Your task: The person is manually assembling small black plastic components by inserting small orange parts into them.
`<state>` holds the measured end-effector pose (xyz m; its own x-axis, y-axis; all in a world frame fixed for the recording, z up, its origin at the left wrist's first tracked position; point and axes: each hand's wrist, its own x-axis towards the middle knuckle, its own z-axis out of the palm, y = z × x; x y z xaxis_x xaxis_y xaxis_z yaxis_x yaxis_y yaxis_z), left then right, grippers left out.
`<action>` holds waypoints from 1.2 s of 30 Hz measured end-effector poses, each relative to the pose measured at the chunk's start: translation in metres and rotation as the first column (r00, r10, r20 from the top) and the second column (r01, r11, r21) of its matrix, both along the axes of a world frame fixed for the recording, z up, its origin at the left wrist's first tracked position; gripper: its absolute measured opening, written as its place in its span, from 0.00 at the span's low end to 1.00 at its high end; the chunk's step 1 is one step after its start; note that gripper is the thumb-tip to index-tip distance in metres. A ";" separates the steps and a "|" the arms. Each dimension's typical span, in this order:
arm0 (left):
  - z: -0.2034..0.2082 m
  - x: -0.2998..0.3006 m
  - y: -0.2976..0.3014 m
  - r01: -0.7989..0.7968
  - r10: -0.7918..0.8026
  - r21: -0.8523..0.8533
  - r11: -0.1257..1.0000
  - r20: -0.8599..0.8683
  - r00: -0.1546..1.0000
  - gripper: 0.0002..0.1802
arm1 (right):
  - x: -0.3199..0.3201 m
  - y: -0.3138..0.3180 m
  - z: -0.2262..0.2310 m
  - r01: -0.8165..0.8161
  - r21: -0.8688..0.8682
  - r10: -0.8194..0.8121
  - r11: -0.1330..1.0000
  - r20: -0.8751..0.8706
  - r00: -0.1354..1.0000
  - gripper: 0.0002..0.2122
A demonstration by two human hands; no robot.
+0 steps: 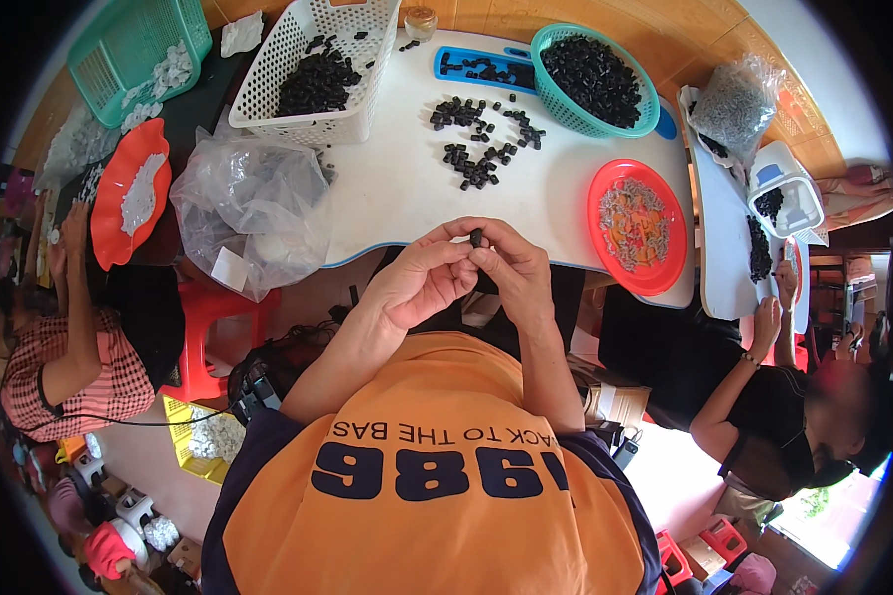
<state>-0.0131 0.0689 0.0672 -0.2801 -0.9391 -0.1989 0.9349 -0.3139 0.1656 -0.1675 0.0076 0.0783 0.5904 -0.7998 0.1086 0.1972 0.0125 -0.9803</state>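
Both my hands meet just below the near edge of the white table (397,188). My left hand (419,281) and my right hand (511,270) pinch one small black plastic part (476,237) between their fingertips. Loose black parts (478,139) of the same kind lie scattered on the table beyond my hands. A red plate (665,260) with small grey metal pieces sits to the right of my right hand.
A white basket (313,59) and a teal basket (593,77) hold more black parts, with a blue tray (456,65) between them. A clear plastic bag (248,203) lies at the left. One person sits at the left by an orange plate (109,213), another at the right.
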 end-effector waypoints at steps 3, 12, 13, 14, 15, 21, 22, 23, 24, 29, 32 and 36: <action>-0.002 -0.002 -0.001 0.002 -0.002 -0.002 1.000 -0.001 1.000 0.17 | -0.003 0.000 0.000 0.012 0.021 -0.011 1.000 -0.025 1.000 0.12; 0.003 -0.008 0.000 0.012 -0.014 0.046 0.999 0.055 0.998 0.14 | -0.012 -0.004 0.006 -0.018 -0.188 0.002 0.982 -0.084 0.996 0.11; 0.004 -0.008 -0.001 0.014 -0.016 0.031 0.999 0.065 0.998 0.13 | -0.012 -0.004 0.006 -0.021 -0.194 0.004 0.981 -0.086 0.996 0.12; 0.005 -0.008 -0.001 0.018 -0.019 0.017 1.000 0.075 0.997 0.13 | -0.013 -0.004 0.007 -0.021 -0.203 0.004 0.979 -0.086 0.996 0.12; 0.005 -0.008 -0.002 0.025 -0.025 0.006 1.000 0.090 0.996 0.12 | -0.013 -0.004 0.007 -0.018 -0.213 0.000 0.977 -0.086 0.996 0.12; 0.001 -0.010 -0.002 0.012 -0.018 0.051 0.999 0.104 0.994 0.14 | -0.010 0.002 0.005 0.033 -0.243 -0.066 0.969 -0.129 0.989 0.12; -0.001 -0.011 -0.002 0.019 -0.023 0.044 0.999 0.091 0.996 0.14 | -0.010 0.003 0.005 0.043 -0.266 -0.083 0.963 -0.140 0.987 0.12; -0.002 -0.011 -0.001 0.027 -0.030 0.043 0.999 0.086 0.996 0.14 | -0.009 0.005 0.005 0.050 -0.289 -0.097 0.956 -0.152 0.984 0.12; -0.002 -0.012 0.000 0.032 -0.037 0.052 0.998 0.085 0.996 0.15 | -0.009 0.007 0.004 0.058 -0.309 -0.111 0.949 -0.159 0.981 0.12; 0.002 -0.012 0.002 0.043 -0.045 0.063 0.997 0.038 0.998 0.15 | -0.010 0.014 -0.002 0.064 -0.267 -0.106 0.962 -0.146 0.984 0.14; 0.001 -0.011 -0.002 0.047 -0.050 0.052 0.998 0.071 0.996 0.15 | -0.008 0.007 -0.008 0.103 -0.273 -0.120 0.956 -0.046 0.992 0.19; 0.006 0.019 -0.025 -0.082 0.078 0.011 0.997 0.216 0.973 0.14 | -0.018 0.000 -0.010 0.212 -0.235 -0.211 0.948 0.031 0.977 0.27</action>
